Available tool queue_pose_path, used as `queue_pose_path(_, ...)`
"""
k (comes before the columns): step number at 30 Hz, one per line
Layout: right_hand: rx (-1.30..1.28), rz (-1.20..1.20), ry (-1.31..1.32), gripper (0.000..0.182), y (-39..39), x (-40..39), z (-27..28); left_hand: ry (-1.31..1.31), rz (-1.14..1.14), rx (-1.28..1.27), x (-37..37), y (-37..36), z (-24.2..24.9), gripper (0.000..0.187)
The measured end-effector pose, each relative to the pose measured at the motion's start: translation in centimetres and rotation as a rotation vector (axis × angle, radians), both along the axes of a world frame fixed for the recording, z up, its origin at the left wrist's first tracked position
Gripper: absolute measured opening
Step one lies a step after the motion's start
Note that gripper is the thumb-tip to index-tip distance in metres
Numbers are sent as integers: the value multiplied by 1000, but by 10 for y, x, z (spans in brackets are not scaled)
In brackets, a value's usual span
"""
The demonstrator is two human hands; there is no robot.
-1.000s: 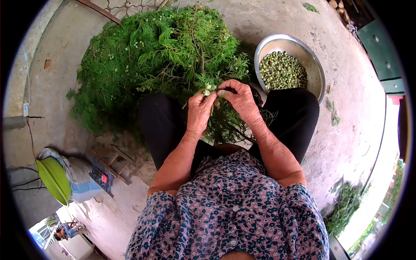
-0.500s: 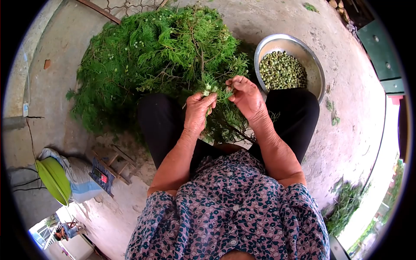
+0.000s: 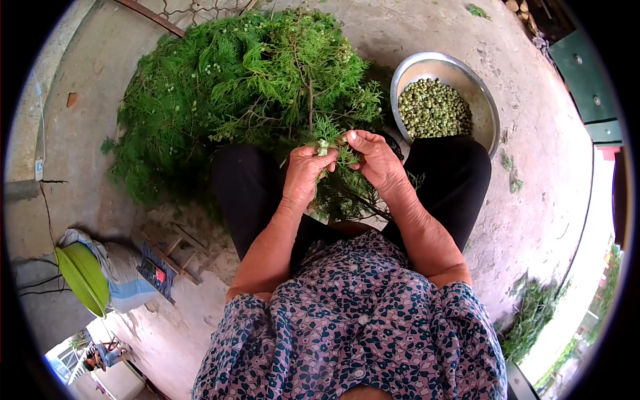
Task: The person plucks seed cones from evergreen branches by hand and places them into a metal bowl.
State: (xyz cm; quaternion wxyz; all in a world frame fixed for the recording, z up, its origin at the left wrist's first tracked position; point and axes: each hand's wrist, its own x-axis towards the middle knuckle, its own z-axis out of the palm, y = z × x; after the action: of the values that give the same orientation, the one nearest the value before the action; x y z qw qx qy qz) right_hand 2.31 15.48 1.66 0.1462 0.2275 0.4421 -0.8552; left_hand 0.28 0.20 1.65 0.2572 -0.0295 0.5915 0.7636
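My left hand (image 3: 304, 179) pinches a green sprig (image 3: 326, 127), its tip toward the branch pile (image 3: 233, 87). My right hand (image 3: 385, 163), nearer the metal bowl (image 3: 485, 110), meets its right side; I can't tell whether it grips.

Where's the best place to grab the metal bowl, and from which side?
I'd pinch the bowl's rim on its right, coming from the outer right: that wall stands bare and open. The right knee covers the near rim, and the cones heap toward the left, so it may tip that way.
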Motion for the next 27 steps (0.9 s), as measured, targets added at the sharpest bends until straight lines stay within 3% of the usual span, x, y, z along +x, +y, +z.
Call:
queue_pose_path(3, 76, -57, 10, 16, 2, 1, -6, -44, 20, -16, -1, -1, -1, 8)
queue_pose_path(7, -71, -174, 19, 15, 19, -2, -13, 24, 59, -16, -3, 0, -10, 11)
queue_pose_path(8, -68, -172, 82, 13, 30, -4, -9, 57, 74, -22, -2, 1, -11, 13)
queue_pose_path(9, -268, -238, 287, 19, 44, -12, -15, 55, 70, -18, -2, 2, -12, 13)
queue_pose_path(11, -531, -804, 216, 33, 56, -22, 15, 115, 84, 0, -1, 2, -12, 14)
queue_pose_path(13, -579, -821, 405, 43, 76, -20, 17, 147, 90, 9, 0, 4, -12, 16)
queue_pose_path(15, -632, -833, 412, 42, 84, -20, 2, 174, 73, -24, 0, 6, -7, 18)
queue_pose_path(19, -450, -668, 370, 19, 70, -18, -17, 177, 76, -3, 3, 7, -3, 15)
queue_pose_path(22, -508, -729, 419, 15, 75, -22, -11, 179, 82, -24, 3, 7, -1, 15)
queue_pose_path(27, -357, -839, 517, 15, 101, -17, 11, 163, 117, -54, 2, 6, 1, 15)
